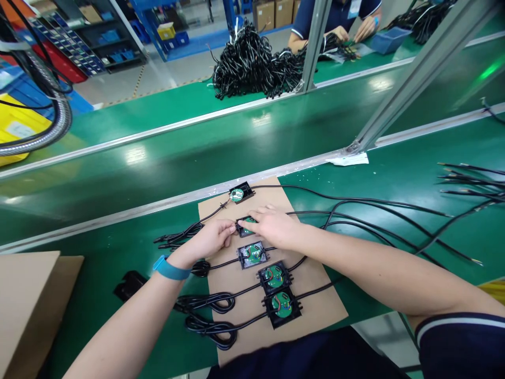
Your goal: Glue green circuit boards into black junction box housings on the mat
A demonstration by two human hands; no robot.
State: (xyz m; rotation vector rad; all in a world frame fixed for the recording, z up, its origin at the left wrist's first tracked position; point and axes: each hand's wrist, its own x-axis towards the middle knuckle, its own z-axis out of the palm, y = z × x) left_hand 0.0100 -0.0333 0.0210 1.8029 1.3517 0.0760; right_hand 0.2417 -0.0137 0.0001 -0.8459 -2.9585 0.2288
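Note:
Five small black plastic boxes with green circuit boards lie in a column on a cardboard sheet point(315, 295). My right hand point(272, 226) rests over the second black box point(245, 233) from the back, its index finger reaching across the circuit board point(250, 227) and the other fingers at the box's far edge. At that box's left end, my left hand point(218, 236) is closed in a pinch; what lies between its fingertips is hidden. The rearmost box point(248, 190) has its round board tilted partly out. Nearer me are the third box point(252, 255), fourth box point(275, 277) and nearest box point(282, 308), with boards inside.
Coiled black cables point(213, 305) lie left of the boxes; long cables point(379, 202) run right. A cardboard box point(27, 300) stands at left. Behind a metal frame post point(394, 100), another person's hands point(355, 32) work near a cable pile point(256, 63) and blue tray point(389, 41).

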